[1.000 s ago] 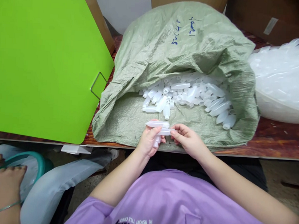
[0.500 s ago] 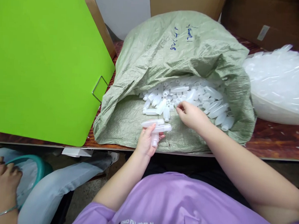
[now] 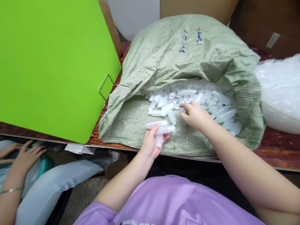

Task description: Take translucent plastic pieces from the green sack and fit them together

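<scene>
My left hand (image 3: 150,142) is closed around several small translucent white plastic tubes (image 3: 166,129), over the front part of the green woven sack (image 3: 129,125). Two of them lie crosswise above the fingers and another points down toward the palm. My right hand (image 3: 195,115) is at the near edge of the tube pile (image 3: 191,92) in the sack's mouth. Its fingers are slightly apart, with no tube visible between them. Between my hands, a loose tube (image 3: 172,117) lies on the sack lining at the pile's edge.
A bright green board (image 3: 54,64) with a wire handle stands at the left. To the right lies a clear bag of tubes (image 3: 286,99). Cardboard boxes (image 3: 270,18) are behind. At lower left, a co-worker's hands (image 3: 24,159) are over a teal tub (image 3: 45,165).
The view has shifted slightly. My right hand's fingers have spread a little, and the loose tube near it now lies tilted. The co-worker's hands have moved right over the tub.
</scene>
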{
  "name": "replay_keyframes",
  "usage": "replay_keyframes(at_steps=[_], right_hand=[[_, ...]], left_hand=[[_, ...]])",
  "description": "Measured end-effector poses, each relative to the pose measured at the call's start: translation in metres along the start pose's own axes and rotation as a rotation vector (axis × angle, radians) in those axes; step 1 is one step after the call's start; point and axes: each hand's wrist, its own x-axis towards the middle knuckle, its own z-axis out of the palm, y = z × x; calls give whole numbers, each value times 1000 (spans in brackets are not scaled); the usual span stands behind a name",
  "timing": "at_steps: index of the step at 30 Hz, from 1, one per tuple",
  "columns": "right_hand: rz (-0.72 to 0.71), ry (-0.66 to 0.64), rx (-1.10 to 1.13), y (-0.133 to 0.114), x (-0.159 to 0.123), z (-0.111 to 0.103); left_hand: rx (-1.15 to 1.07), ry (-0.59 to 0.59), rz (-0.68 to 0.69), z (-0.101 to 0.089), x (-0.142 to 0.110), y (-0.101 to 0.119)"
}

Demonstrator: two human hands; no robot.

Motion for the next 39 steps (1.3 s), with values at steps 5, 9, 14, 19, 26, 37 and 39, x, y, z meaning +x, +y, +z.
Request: replay_keyframes(at_steps=[5,9,14,19,26,37,39], right_hand=[[-453,171,404,-21,-69,-5],[-598,175,316,-36,-99,20],[-599,235,241,-28,-98,38],[-517,237,401,-24,-100,44],[114,-8,1378,-28,-99,46],[161,-278,1073,-47,-86,42],[183,-306,1061,-49,-86,42]], left_hand=[[-87,24,-25,9,2,0],[-69,47,48,22,1,-3],[22,44,278,32,-4,-6],[66,74,391,33,-7,-10],[57,110,446,31,-2,-10],[158,41,519,34,-8,-14],[181,48,535,32,-8,-15]])
